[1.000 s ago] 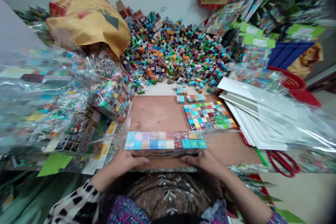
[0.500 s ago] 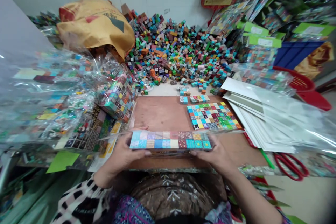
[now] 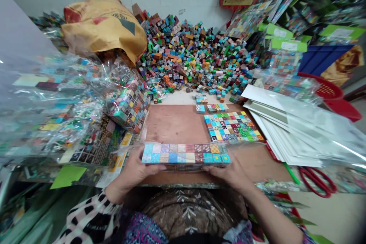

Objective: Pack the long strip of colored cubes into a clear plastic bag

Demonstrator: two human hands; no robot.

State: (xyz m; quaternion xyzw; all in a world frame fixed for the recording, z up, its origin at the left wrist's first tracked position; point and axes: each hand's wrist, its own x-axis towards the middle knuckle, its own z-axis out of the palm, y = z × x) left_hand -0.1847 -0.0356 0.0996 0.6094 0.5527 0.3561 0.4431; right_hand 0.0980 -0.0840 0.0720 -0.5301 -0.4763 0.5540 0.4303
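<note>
Between my two hands, at the near edge of the brown board (image 3: 174, 122), is a block of small patterned cubes (image 3: 185, 153) set in tight rows, with clear plastic film about it. My left hand (image 3: 137, 169) grips its left end, thumb along the near side. Its right end is held by my right hand (image 3: 228, 169), thumb likewise on the near side. The fingers behind the block are hidden. Beyond my right hand, a flat layer of patterned cubes (image 3: 233, 126) lies on the board, with a short row of cubes (image 3: 217, 108) behind it.
A heap of loose cubes (image 3: 188, 57) fills the back, beside a yellow sack (image 3: 103, 26). Plastic-wrapped cube packs (image 3: 128, 106) crowd the left. At right lie white cards (image 3: 274, 133), red scissors (image 3: 317, 181), a green pen-like stick (image 3: 291, 173) and a blue bin (image 3: 323, 59).
The block stays in both hands, its near top edge tipped slightly so more of the cube face shows. My right thumb has shifted a little left along the near side.
</note>
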